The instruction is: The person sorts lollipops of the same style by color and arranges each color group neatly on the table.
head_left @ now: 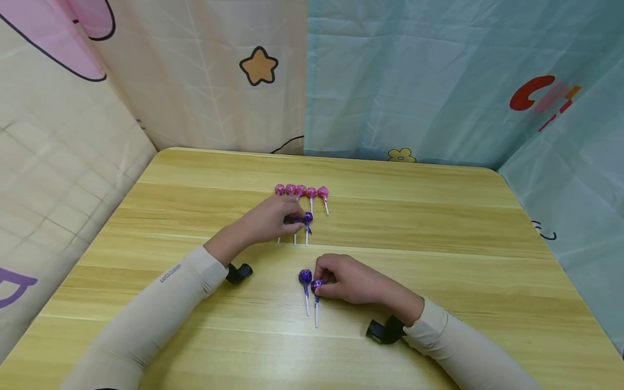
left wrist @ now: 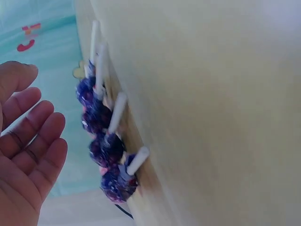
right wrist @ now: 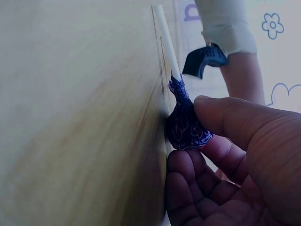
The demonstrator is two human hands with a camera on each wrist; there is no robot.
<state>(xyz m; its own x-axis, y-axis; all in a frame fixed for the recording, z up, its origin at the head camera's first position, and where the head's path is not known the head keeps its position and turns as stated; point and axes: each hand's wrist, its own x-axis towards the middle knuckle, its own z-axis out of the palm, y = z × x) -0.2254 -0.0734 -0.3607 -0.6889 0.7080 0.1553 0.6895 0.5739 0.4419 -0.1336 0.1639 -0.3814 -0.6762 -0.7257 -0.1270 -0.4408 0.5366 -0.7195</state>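
Observation:
My right hand (head_left: 353,279) pinches the head of a purple-wrapped lollipop (head_left: 317,285) between thumb and fingers, its white stick pointing toward the near edge. In the right wrist view this lollipop (right wrist: 188,127) is at the tabletop. Just left of it lies another purple lollipop (head_left: 305,276). Farther back, my left hand (head_left: 273,218) hovers beside a row of several purple lollipops (head_left: 308,217), partly hiding them in the head view. Its fingers are loosely bent and apart from the purple row (left wrist: 107,149) in the left wrist view.
Behind the purple row, several pink lollipops (head_left: 312,193) form another row, some sticks hidden by my left hand. Everything lies on a wood-grain table (head_left: 439,216). Printed curtains (head_left: 414,70) hang behind and beside it. Black wrist devices (head_left: 385,330) sit under both forearms.

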